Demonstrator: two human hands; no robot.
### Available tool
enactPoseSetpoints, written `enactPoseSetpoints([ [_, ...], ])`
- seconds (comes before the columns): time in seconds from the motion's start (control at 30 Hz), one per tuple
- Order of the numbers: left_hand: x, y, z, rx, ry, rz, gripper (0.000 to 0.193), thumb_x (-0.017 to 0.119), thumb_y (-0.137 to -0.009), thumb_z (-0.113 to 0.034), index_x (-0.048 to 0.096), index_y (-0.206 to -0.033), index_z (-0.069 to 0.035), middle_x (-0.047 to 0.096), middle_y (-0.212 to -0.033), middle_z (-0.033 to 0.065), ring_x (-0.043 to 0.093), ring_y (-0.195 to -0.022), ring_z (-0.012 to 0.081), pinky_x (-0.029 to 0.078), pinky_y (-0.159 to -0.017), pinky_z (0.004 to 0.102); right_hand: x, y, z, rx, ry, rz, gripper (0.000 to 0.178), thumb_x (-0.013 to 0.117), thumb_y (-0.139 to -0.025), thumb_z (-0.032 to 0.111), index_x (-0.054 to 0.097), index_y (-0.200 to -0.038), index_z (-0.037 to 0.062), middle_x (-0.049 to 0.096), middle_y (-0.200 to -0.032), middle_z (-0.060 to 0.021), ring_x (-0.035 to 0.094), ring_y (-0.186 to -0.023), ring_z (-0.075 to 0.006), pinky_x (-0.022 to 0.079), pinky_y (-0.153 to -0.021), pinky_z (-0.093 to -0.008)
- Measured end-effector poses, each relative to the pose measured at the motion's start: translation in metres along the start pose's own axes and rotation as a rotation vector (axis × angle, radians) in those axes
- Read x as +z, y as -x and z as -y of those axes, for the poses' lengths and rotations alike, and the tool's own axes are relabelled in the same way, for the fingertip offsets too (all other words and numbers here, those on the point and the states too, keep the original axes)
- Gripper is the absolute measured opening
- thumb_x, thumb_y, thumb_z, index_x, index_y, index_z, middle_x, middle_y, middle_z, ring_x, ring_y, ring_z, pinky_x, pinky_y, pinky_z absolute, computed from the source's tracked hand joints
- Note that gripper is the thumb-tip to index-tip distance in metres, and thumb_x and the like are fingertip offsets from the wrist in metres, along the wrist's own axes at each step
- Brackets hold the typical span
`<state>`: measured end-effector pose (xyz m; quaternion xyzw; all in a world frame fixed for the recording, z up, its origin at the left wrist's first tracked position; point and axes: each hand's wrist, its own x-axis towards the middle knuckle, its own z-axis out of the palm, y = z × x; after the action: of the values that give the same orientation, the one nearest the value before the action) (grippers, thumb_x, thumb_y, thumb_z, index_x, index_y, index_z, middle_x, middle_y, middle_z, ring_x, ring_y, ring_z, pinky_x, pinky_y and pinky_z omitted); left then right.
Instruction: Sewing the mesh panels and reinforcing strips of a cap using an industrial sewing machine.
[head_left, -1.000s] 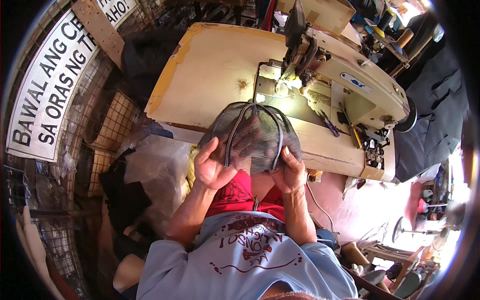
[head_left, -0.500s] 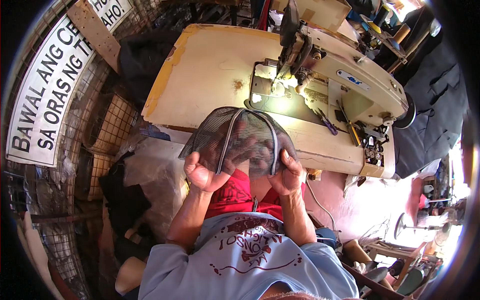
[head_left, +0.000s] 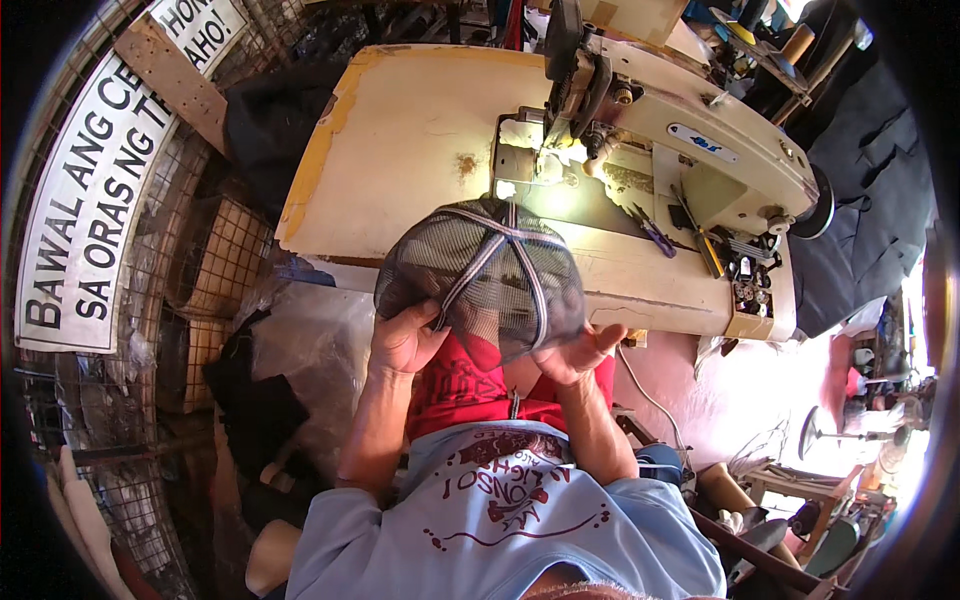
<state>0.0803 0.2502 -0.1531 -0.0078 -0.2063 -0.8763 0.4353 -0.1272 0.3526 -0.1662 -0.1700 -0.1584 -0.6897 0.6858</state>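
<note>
One worktable [head_left: 390, 160] is topped by a sewing machine [head_left: 725, 120]. In front of the machine and to its left, a dark mesh cap [head_left: 503, 282] is held, its edge gripped between thumb and fingers by the half-closed left hand [head_left: 405, 342] and propped by the loosely opened right hand [head_left: 572, 357], thumb spread clear.

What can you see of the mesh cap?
The mesh cap is a rounded dome of dark, see-through netting, with pale and dark strips meeting near its top and running down its sides. It is held near the front edge of the sewing table; whether they touch is unclear. The left hand grips its lower left, thumb outside. The right hand is open at its lower right, thumb spread away.
</note>
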Motion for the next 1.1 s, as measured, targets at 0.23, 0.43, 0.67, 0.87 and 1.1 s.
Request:
enactPoseSetpoints([
  [0.23, -0.026, 0.006, -0.002, -0.028, -0.065, -0.045, 0.058, 0.060, -0.086, 0.001, 0.054, -0.143, -0.007, 0.061, -0.140, 0.0131, 0.054, -0.133, 0.0313, 0.041, -0.114, 0.0520, -0.033, 0.015, 0.017, 0.010, 0.085, -0.300, 0.074, 0.072, -0.089, 0.049, 0.050, -0.144, 0.0035, 0.055, -0.144, -0.0154, 0.052, -0.133, -0.0319, 0.040, -0.114, -0.0491],
  [0.43, -0.005, 0.013, 0.008, -0.072, -0.031, -0.081, 0.062, 0.079, -0.083, -0.008, 0.056, -0.141, -0.010, 0.063, -0.137, 0.0091, 0.059, -0.127, 0.0255, 0.046, -0.110, 0.0470, -0.016, 0.007, 0.015, 0.032, 0.277, -0.563, 0.041, 0.071, -0.093, 0.016, 0.061, -0.130, 0.0019, 0.069, -0.125, -0.0109, 0.066, -0.114, -0.0257, 0.053, -0.101, -0.0430],
  [0.67, 0.022, 0.010, 0.010, -0.075, -0.153, -0.241, 0.067, 0.082, -0.083, -0.010, 0.053, -0.143, -0.009, 0.062, -0.136, 0.0075, 0.058, -0.126, 0.0268, 0.046, -0.110, 0.0490, -0.017, 0.006, 0.009, 0.047, 0.248, -0.518, 0.043, 0.072, -0.093, 0.020, 0.060, -0.131, 0.0024, 0.068, -0.126, -0.0110, 0.066, -0.115, -0.0268, 0.054, -0.099, -0.0452],
  [0.87, 0.022, 0.010, 0.015, 0.003, -0.190, -0.163, 0.068, 0.079, -0.085, -0.016, 0.049, -0.146, -0.007, 0.059, -0.141, 0.0099, 0.056, -0.130, 0.0293, 0.043, -0.114, 0.0504, -0.023, 0.006, 0.005, 0.034, 0.186, -0.510, 0.045, 0.070, -0.095, 0.026, 0.060, -0.132, 0.0032, 0.067, -0.130, -0.0112, 0.064, -0.120, -0.0284, 0.050, -0.106, -0.0498],
  [1.1, 0.016, 0.012, 0.019, 0.020, -0.196, -0.173, 0.068, 0.077, -0.086, -0.016, 0.048, -0.147, -0.007, 0.059, -0.142, 0.0113, 0.055, -0.131, 0.0300, 0.043, -0.114, 0.0514, -0.026, 0.007, 0.006, 0.010, 0.182, -0.519, 0.044, 0.069, -0.095, 0.028, 0.062, -0.131, 0.0037, 0.067, -0.131, -0.0112, 0.063, -0.122, -0.0286, 0.047, -0.108, -0.0489],
])
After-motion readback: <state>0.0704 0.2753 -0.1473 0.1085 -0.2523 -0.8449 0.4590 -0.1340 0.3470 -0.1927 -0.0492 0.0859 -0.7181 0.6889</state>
